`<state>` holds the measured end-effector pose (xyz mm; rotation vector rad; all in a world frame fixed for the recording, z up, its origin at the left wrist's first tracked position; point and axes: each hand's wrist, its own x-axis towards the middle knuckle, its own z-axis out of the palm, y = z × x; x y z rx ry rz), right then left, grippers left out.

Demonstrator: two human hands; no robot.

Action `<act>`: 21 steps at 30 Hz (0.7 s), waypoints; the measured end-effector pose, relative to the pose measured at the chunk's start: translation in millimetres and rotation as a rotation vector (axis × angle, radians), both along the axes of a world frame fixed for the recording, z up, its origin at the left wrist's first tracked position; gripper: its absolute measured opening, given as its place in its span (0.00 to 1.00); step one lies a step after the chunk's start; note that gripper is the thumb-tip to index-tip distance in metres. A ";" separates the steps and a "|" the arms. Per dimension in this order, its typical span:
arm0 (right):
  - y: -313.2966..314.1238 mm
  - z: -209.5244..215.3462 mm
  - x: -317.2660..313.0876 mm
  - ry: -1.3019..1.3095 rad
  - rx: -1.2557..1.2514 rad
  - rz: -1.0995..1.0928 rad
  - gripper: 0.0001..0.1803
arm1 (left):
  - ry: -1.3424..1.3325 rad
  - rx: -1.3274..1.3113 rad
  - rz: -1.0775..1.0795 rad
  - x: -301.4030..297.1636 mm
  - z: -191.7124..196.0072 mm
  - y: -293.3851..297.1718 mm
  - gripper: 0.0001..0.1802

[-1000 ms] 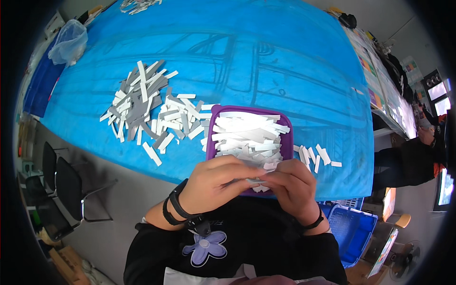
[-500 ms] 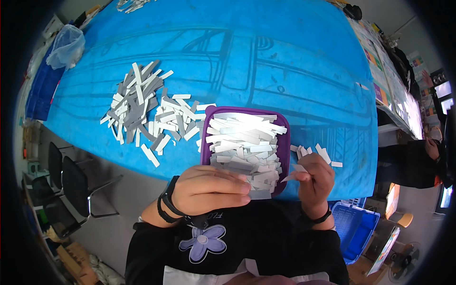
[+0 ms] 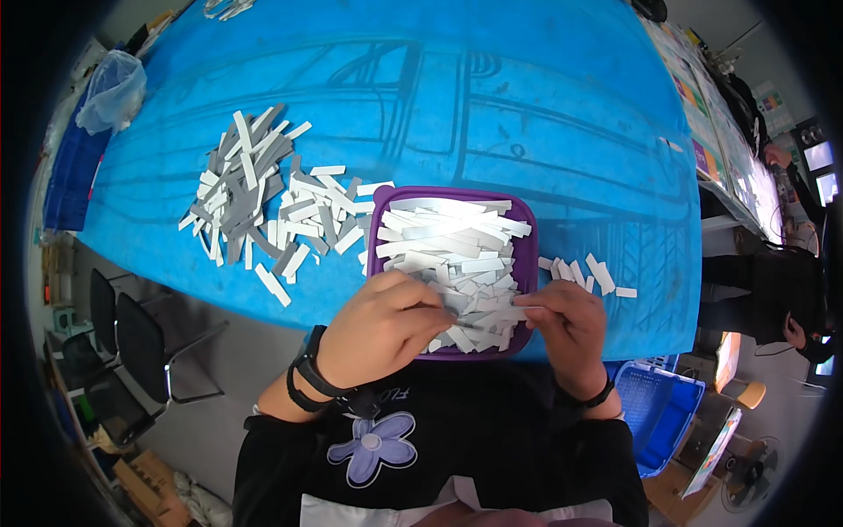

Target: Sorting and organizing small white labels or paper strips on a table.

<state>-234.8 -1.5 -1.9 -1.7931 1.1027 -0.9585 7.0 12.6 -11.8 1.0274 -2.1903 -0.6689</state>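
Observation:
A purple tray (image 3: 529,255) full of white and pale grey strips (image 3: 448,233) stands at the table's near edge. My left hand (image 3: 382,321) is over the tray's near left part, thumb and fingers pinched together at one end of a thin pale strip (image 3: 499,315). At the tray's near right side, my right hand (image 3: 569,329) is closed on the other end of that strip between thumb and fingers. The left fingertips partly hide its end. Several loose strips (image 3: 593,270) lie on the table just beyond my right hand.
A large heap of white and grey strips (image 3: 250,176) lies left of the tray on the blue-covered table (image 3: 562,132). A blue basket (image 3: 654,422) stands below right. Black chairs (image 3: 140,342) are at left; another person (image 3: 760,299) stands at right.
My left hand has moved up and slightly left over the tray, off its near edge. My right hand has come left to the tray's side, and the strip now spans between both hands.

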 end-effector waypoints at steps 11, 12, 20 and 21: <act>-2.8 -22.9 12.3 0.339 -0.377 0.202 0.08 | -0.028 0.002 0.350 48.8 -2.6 -12.7 0.15; -1.9 -21.8 11.4 0.318 -0.373 0.208 0.08 | -0.148 -0.039 0.484 56.4 -3.8 -12.7 0.16; -1.1 -11.2 6.0 0.390 -0.433 0.220 0.21 | -0.380 0.002 0.616 88.5 -27.6 -3.1 0.20; -3.1 -10.5 7.7 0.386 -0.435 0.220 0.21 | -0.364 -0.008 0.609 89.6 -30.6 -4.7 0.20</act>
